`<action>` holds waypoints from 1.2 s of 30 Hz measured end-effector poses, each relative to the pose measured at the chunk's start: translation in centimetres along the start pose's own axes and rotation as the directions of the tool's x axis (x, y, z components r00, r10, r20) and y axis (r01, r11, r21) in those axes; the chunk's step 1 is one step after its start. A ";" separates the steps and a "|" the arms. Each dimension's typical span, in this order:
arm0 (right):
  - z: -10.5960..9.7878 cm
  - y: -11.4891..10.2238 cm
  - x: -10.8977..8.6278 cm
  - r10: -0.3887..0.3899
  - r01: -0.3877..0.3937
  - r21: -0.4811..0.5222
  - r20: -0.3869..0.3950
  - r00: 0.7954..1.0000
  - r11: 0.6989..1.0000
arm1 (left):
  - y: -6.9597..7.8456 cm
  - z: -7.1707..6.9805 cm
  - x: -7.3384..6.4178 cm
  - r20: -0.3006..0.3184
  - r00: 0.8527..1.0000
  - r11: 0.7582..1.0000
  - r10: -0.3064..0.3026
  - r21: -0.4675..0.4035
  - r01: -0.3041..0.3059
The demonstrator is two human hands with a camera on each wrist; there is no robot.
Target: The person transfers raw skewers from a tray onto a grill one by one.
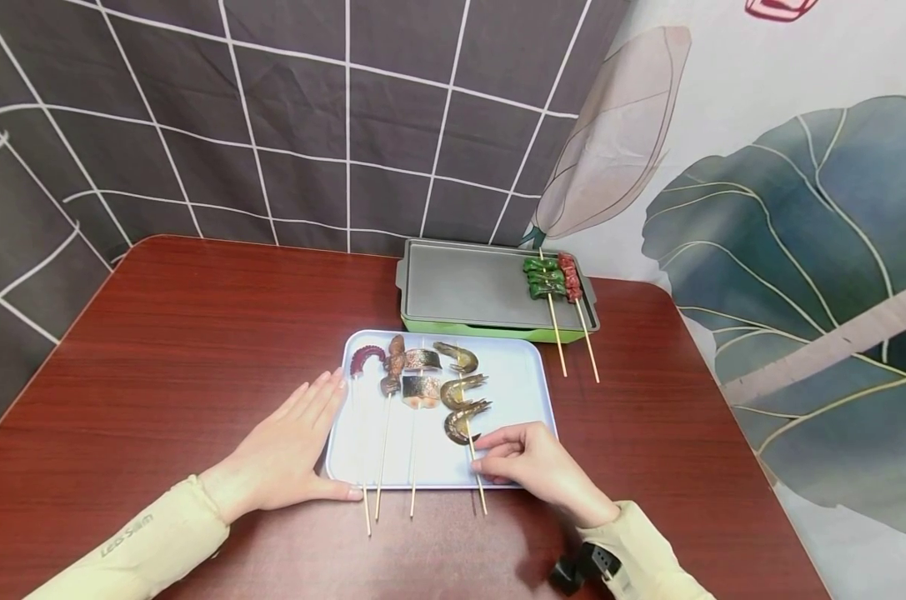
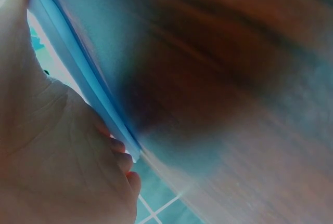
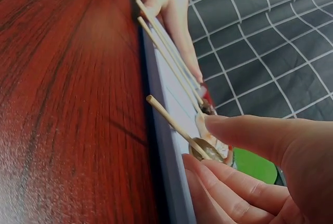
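Left hand [image 1: 287,458] flat to the tray, right hand [image 1: 538,467] at a shrimp skewer [image 1: 450,394], lower center of the frame.

Straight-fingered and released, the left lies against the pale tray's [image 1: 516,392] left edge; the right's thumb and fingers bracket the stick [image 1: 482,496], though whether they pinch it cannot be told. The skewer lies on the tray, just right of the fish skewer [image 1: 421,390]. Any lift would go best with a firm pinch close below the lowest shrimp [image 1: 455,427], the stick kept near level so its heavy end neither droops nor brushes the fish, and light left-hand pressure to stop the tray skidding.
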State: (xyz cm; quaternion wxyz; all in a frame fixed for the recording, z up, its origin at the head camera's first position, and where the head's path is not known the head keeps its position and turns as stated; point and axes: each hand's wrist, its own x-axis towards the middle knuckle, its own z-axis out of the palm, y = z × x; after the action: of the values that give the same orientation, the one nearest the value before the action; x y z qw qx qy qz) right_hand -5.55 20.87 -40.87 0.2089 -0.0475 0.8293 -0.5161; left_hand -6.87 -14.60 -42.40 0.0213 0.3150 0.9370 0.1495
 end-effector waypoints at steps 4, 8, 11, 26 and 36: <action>0.2 0.1 0.1 -0.003 0.003 -0.002 -0.015 1.000 1.000 | 0.0 0.0 0.0 0.003 1.000 1.000 -0.002 0.000 0.002; 0.3 0.1 0.1 -0.008 0.007 -0.018 -0.025 1.000 1.000 | -0.1 0.0 0.0 0.006 1.000 1.000 -0.003 0.004 0.003; 0.3 0.0 0.1 -0.015 0.015 -0.017 -0.028 0.999 1.000 | -0.1 0.0 0.0 0.005 1.000 1.000 -0.001 0.007 0.001; 0.5 0.1 -0.1 -0.026 0.028 0.033 -0.050 0.998 0.999 | 0.0 0.0 -0.1 0.000 1.000 1.000 0.001 0.005 -0.001; 0.6 -0.2 -0.4 0.007 -0.002 0.188 -0.030 1.000 0.982 | 0.1 -0.1 -0.1 -0.011 1.000 1.000 0.013 0.026 -0.013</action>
State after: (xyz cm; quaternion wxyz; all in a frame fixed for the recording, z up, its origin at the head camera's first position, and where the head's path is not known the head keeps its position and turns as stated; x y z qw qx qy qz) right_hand -4.92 20.40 -40.84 0.2009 -0.0178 0.7802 -0.5922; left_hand -6.77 -14.64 -42.33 0.0111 0.3206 0.9368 0.1393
